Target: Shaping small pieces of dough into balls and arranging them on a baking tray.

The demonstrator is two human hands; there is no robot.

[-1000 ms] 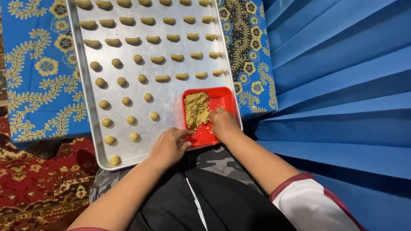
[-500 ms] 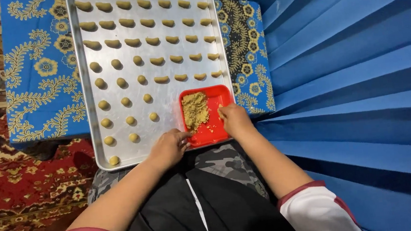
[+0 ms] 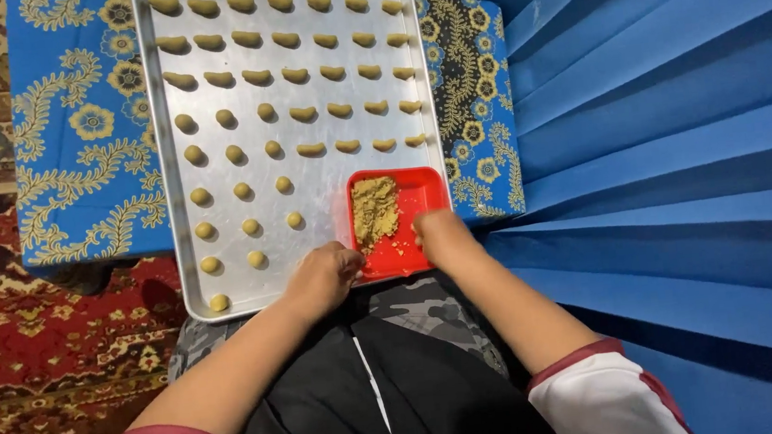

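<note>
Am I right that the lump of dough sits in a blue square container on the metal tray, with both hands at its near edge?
Not quite: the container is red, not blue, as the head view shows. The dough does sit in it on the metal tray, with the left hand and right hand at its near edge.

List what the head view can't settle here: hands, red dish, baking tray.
- Left hand: fingers curl under, so whether its grip holds dough is hidden.
- Right hand: fingertips hidden by its own back at the red dish edge; contact unclear.
- Baking tray: far end cut off by the top frame edge, so the row count is unknown.
- Dough pile: texture too small to read.
</note>
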